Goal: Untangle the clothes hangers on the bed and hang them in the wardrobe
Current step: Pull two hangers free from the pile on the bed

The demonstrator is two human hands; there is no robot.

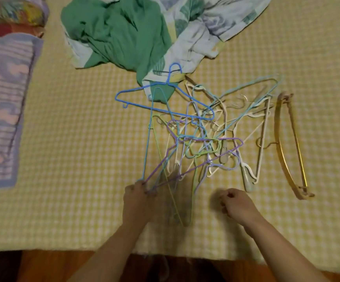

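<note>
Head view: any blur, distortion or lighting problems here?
Head view: dim, warm light; right hand smeared by motion blur; left hand on the hangers sharper; bed edge bows from the wide-angle lens; soft shadows, no glare.

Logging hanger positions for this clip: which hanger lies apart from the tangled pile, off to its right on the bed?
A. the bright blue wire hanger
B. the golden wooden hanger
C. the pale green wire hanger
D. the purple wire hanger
B: the golden wooden hanger lies on the yellow checked bedspread to the right of the tangled pile, not interlocked with it.
</note>
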